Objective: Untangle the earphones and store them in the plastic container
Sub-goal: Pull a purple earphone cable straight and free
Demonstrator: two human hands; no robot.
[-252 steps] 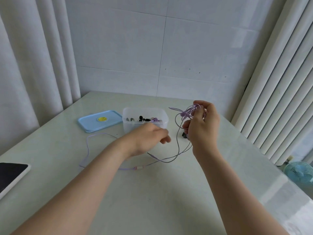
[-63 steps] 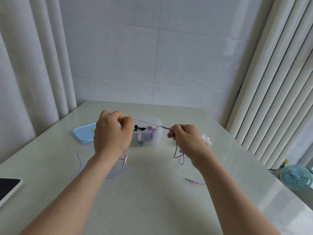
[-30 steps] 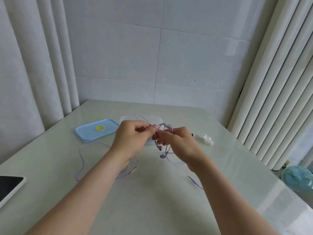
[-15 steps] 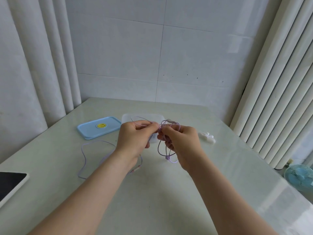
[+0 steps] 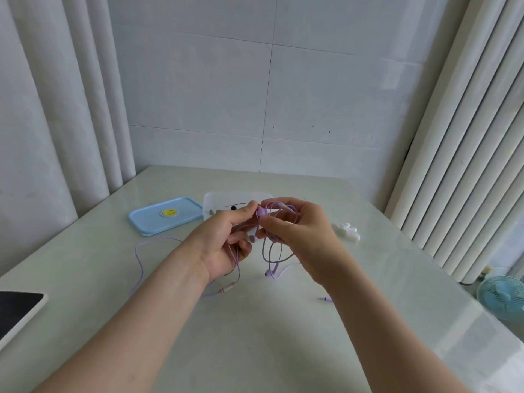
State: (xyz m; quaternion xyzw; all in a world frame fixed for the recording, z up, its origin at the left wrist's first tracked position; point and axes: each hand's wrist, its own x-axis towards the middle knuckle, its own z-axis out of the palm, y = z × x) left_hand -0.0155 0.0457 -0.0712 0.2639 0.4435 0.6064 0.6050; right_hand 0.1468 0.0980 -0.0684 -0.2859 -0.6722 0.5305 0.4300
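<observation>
Both hands meet above the table: left hand and right hand each pinch the purple earphones, in front of the clear plastic container.

This looks like a room in a home. A glossy pale-green tabletop fills a corner against a white tiled wall. Long white pleated curtains hang at the left and right of the frame. A small light-blue electric fan stands on the floor at the lower right. A white-framed tablet lies at the lower left.
</observation>
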